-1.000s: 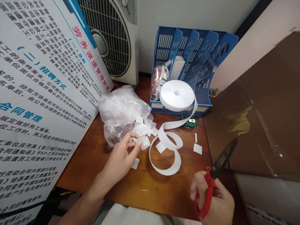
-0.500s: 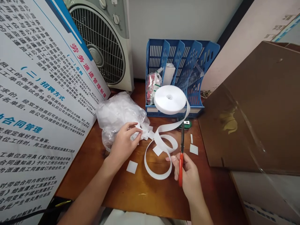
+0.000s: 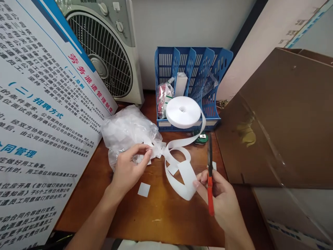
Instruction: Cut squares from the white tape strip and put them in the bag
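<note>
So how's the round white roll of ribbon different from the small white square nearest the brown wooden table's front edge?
The round white roll of ribbon is a thick disc, while the small white square is thin with four corners. The roll looks much bigger than the square. A long white strip runs from the roll to the right hand; the square lies loose. Both are white.
</note>
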Action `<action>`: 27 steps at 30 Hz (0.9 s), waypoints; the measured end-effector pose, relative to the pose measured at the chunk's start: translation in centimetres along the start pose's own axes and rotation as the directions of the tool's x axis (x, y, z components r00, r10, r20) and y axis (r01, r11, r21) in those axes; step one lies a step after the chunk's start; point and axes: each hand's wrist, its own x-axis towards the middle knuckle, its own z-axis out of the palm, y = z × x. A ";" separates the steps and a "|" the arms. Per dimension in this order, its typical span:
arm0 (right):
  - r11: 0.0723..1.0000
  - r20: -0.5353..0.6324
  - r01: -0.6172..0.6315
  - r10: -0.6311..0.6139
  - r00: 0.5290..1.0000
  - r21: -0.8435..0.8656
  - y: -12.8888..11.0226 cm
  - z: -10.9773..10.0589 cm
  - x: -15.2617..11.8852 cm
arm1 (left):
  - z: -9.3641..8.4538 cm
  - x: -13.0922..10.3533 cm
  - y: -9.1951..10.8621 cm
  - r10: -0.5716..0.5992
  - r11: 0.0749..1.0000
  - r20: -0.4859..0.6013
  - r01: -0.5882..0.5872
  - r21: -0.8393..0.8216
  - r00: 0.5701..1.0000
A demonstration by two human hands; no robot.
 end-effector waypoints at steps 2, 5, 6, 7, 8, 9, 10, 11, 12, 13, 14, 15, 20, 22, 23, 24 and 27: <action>0.997 0.118 -0.051 0.057 0.991 -0.051 -1.3 -0.3 0.2 | -0.6 -0.6 1.3 -0.085 0.973 0.296 0.143 -0.180 0.951; 0.988 0.329 -0.110 0.139 0.934 -0.105 -3.2 -0.4 0.6 | -0.8 -1.6 2.1 -0.017 0.900 0.625 0.284 -0.330 0.781; 0.987 0.400 -0.121 0.155 0.903 -0.109 -3.6 -0.5 0.7 | -0.6 -1.8 2.1 0.002 0.873 0.680 0.330 -0.358 0.733; 0.986 0.459 -0.123 0.161 0.874 -0.112 -3.8 -0.6 0.9 | -0.3 -2.1 2.1 0.009 0.844 0.721 0.381 -0.377 0.693; 0.986 0.502 -0.115 0.161 0.850 -0.121 -3.9 -0.7 1.0 | 0.0 -2.4 2.0 0.007 0.813 0.758 0.438 -0.384 0.652; 0.985 0.531 -0.099 0.159 0.832 -0.140 -3.8 -0.8 1.1 | 0.3 -2.7 1.9 0.002 0.781 0.792 0.494 -0.383 0.611; 0.983 0.542 -0.076 0.156 0.826 -0.168 -3.6 -0.9 1.2 | 0.7 -2.9 1.7 -0.010 0.752 0.821 0.546 -0.370 0.571; 0.978 0.539 -0.050 0.154 0.828 -0.204 -3.4 -1.0 1.3 | 1.0 -3.2 1.7 -0.028 0.729 0.844 0.588 -0.349 0.536; 0.970 0.531 -0.023 0.152 0.834 -0.241 -3.2 -1.1 1.4 | 1.3 -3.4 1.6 -0.052 0.714 0.860 0.621 -0.323 0.507; 0.961 0.523 -0.001 0.152 0.839 -0.277 -3.1 -1.2 1.4 | 1.5 -3.6 1.6 -0.081 0.706 0.869 0.644 -0.295 0.488; 0.954 0.518 0.010 0.155 0.841 -0.301 -3.0 -1.2 1.4 | 1.7 -3.8 1.6 -0.113 0.704 0.870 0.656 -0.271 0.481; 0.951 0.515 0.016 0.152 0.844 -0.308 -3.0 -1.1 1.4 | 1.9 -3.9 1.7 -0.142 0.712 0.862 0.655 -0.253 0.487; 0.961 0.475 0.030 0.108 0.873 -0.274 -3.7 -0.3 1.2 | 2.0 -4.5 2.6 -0.177 0.788 0.792 0.567 -0.242 0.584; 0.958 0.462 0.028 0.112 0.880 -0.285 -3.8 0.0 1.1 | 2.0 -4.8 2.9 -0.178 0.776 0.772 0.569 -0.271 0.611; 0.959 0.461 0.019 0.119 0.880 -0.283 -3.8 0.1 1.0 | 2.0 -4.9 3.0 -0.183 0.773 0.759 0.569 -0.281 0.624; 0.961 0.459 0.009 0.124 0.880 -0.278 -3.7 0.2 1.0 | 2.0 -5.0 3.1 -0.189 0.779 0.749 0.561 -0.279 0.635; 0.967 0.435 -0.013 0.127 0.892 -0.255 -3.7 0.2 1.0 | 2.0 -5.2 3.4 -0.195 0.820 0.745 0.523 -0.233 0.638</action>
